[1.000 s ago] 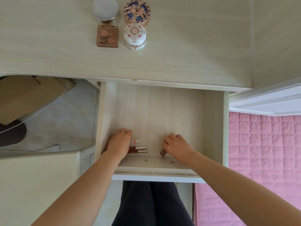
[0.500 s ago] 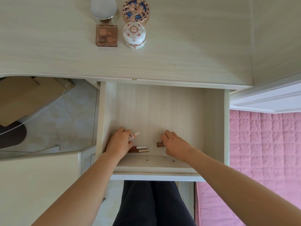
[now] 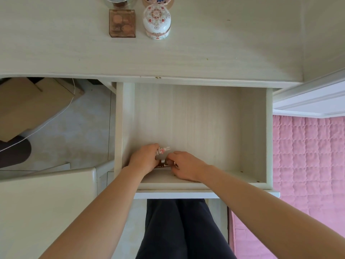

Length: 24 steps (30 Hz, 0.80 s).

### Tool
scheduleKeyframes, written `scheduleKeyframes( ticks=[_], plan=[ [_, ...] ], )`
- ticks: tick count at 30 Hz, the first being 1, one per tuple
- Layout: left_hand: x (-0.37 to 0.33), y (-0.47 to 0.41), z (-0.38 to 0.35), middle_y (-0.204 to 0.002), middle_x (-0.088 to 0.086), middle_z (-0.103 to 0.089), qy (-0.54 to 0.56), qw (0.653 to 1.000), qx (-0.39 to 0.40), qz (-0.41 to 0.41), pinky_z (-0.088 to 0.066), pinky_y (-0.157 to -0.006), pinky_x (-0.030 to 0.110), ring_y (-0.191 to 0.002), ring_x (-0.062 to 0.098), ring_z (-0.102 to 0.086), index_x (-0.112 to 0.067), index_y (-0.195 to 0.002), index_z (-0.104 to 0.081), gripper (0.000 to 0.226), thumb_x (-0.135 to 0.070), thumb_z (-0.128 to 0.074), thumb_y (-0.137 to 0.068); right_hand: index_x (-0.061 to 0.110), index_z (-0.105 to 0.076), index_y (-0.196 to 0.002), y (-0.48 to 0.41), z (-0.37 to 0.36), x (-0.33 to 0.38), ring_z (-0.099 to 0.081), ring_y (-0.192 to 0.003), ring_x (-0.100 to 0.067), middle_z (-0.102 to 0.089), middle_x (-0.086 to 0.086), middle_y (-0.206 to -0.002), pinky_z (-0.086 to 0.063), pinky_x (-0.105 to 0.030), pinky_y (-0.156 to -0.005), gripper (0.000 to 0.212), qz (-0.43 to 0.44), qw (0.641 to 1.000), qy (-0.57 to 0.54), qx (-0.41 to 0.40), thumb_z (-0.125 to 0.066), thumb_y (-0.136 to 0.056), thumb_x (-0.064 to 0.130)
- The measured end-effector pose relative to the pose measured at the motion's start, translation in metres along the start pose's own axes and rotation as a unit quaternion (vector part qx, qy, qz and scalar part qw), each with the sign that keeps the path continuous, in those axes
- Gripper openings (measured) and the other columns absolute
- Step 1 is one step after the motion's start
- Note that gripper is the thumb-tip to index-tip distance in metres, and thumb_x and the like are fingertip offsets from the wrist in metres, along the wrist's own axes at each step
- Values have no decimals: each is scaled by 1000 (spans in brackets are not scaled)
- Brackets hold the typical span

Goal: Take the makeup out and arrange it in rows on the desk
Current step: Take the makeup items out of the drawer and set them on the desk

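Observation:
In the open drawer (image 3: pixel 253 131), both my hands meet at the near left corner. My left hand (image 3: pixel 143 160) grips a small white tube with a pink bunny cap (image 3: pixel 164 150). My right hand (image 3: pixel 185 165) curls its fingers over the dark red lip tubes (image 3: pixel 162 164) lying against the drawer's front wall; most of each tube is hidden under the hands. On the desk (image 3: pixel 224 43) stand a brown square palette (image 3: pixel 122 23), a white egg-shaped jar (image 3: pixel 156 22), a silver-lidded jar (image 3: pixel 119 1) and a patterned round compact (image 3: pixel 158 0), in two rows.
The rest of the drawer floor is bare wood. A pink quilted bed (image 3: pixel 308 165) lies at the right, a cardboard box (image 3: pixel 28 103) with a white cable on the floor at the left. My dark trousers (image 3: pixel 179 230) show below the drawer front.
My right hand has moved left across the drawer from the small brown stick to the lip tubes beside my left hand. My left hand has lifted the bunny tube slightly.

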State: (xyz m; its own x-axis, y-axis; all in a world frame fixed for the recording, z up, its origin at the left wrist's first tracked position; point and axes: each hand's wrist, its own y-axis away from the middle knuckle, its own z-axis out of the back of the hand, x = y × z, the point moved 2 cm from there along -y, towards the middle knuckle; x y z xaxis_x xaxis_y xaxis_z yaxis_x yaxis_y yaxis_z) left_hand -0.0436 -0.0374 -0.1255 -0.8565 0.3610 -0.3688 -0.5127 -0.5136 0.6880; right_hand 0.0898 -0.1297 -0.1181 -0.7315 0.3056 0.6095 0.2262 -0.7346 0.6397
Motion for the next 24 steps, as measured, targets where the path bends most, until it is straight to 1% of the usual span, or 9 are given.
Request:
scheduleKeyframes(
  ticks=[3,6,8,10,12,14,16,20,24],
  plan=[
    [0,-3,0,-83,-2,-55,-16,1000,12,-6,-40,-59,30,-79,23,-55,-20,-83,-50,17,-21,-67,-80,13,-60,-107,-5,0,0,-55,-96,-25,-58,-9,-106,-44,-31,-82,20,2,1000,11,17,-50,-89,13],
    [0,-4,-2,-85,-2,-57,-29,999,15,-12,-42,-59,30,-78,21,-54,-22,-82,-50,17,-25,-67,-79,13,-60,-114,-9,-3,1,-54,-104,-26,-56,-9,-118,-44,-33,-88,25,2,999,31,29,-51,-90,14],
    [1,-4,-3,-88,-2,-57,-25,1000,-7,-16,-46,-62,32,-82,22,-56,-22,-84,-54,14,-24,-67,-80,13,-60,-118,-11,-3,3,-53,-108,-27,-54,-10,-123,-42,-32,-89,29,5,999,35,21,-53,-90,14],
    [3,-4,-4,-89,-3,-52,-18,999,-38,-22,-46,-61,34,-83,22,-56,-20,-86,-57,9,-20,-65,-81,13,-58,-122,-13,-2,4,-53,-108,-27,-53,-10,-124,-41,-29,-86,32,10,999,34,8,-54,-90,12],
    [5,-3,-5,-92,-3,-49,-10,998,-59,-26,-42,-59,33,-82,21,-55,-17,-92,-59,10,-19,-63,-83,13,-59,-120,-14,-1,6,-54,-104,-26,-53,-9,-121,-41,-28,-82,29,19,999,50,2,-53,-92,14],
    [7,-3,-5,-97,-1,-49,-4,997,-75,-24,-39,-58,31,-80,21,-55,-15,-96,-58,12,-19,-62,-85,12,-62,-115,-15,-1,8,-55,-100,-26,-52,-8,-117,-45,-31,-79,24,31,996,79,-1,-53,-94,20],
    [9,-3,-5,-99,-1,-48,-15,997,-78,-19,-38,-57,30,-79,20,-55,-16,-98,-57,16,-20,-63,-84,13,-64,-112,-16,-1,12,-56,-98,-26,-52,-7,-115,-44,-33,-75,23,43,994,102,-2,-52,-96,24],
    [11,-3,-3,-100,1,-51,-51,996,-68,-10,-41,-60,33,-84,24,-57,-16,-98,-58,15,-22,-63,-85,15,-63,-114,-18,0,20,-58,-99,-27,-58,-7,-114,-47,-36,-77,25,49,992,119,11,-51,-96,26],
    [8,-1,-3,-104,4,-50,-61,993,-104,5,-48,-62,38,-82,28,-58,-12,-101,-58,13,-21,-56,-92,14,-66,-105,-21,3,25,-61,-85,-27,-65,-9,-93,-47,-35,-70,22,32,989,147,14,-50,-96,27]
  ],
)
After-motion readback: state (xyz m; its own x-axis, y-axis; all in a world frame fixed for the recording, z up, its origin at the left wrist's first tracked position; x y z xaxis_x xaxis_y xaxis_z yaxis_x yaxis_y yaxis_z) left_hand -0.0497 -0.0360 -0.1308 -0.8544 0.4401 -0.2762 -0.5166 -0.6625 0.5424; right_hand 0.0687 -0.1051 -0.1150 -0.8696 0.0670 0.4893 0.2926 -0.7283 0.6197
